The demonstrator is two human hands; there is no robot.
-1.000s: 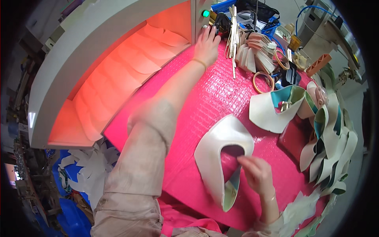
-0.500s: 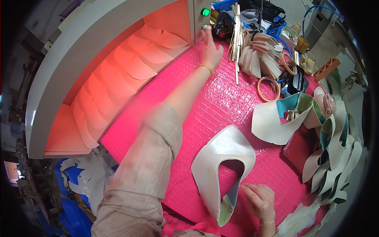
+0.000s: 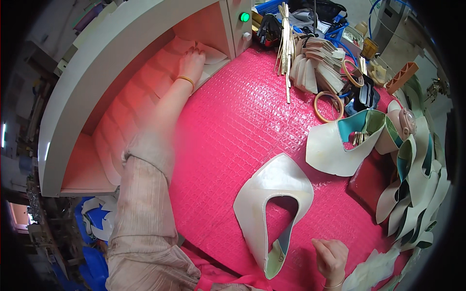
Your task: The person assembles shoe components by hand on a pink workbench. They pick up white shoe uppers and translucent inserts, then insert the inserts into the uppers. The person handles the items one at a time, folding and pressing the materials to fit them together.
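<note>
My left hand (image 3: 191,64) reaches into a grey arched heating box (image 3: 77,72) lit reddish inside. Its fingers are stretched over the upper end of a row of overlapping pale, curved shoe pieces (image 3: 124,114), touching one. Toward the front of the pink textured table lies a white shoe upper (image 3: 276,177), its opening showing a pale green and blue lining. Just right of it, my right hand (image 3: 331,257) is curled with its fingers closed; whatever is inside, if anything, is hidden. Another white upper (image 3: 327,150) stands farther right.
A green light (image 3: 244,17) and white knob (image 3: 246,36) sit on the box's right post. Gold strips (image 3: 285,53), stacked beige pieces (image 3: 320,63) and tape rolls (image 3: 328,106) crowd the back. More white uppers (image 3: 417,203) pile up along the right edge.
My left hand has moved left from the knob beside the green light into the heating box. The red glow inside is dimmer. My right hand has shifted slightly right and nearer.
</note>
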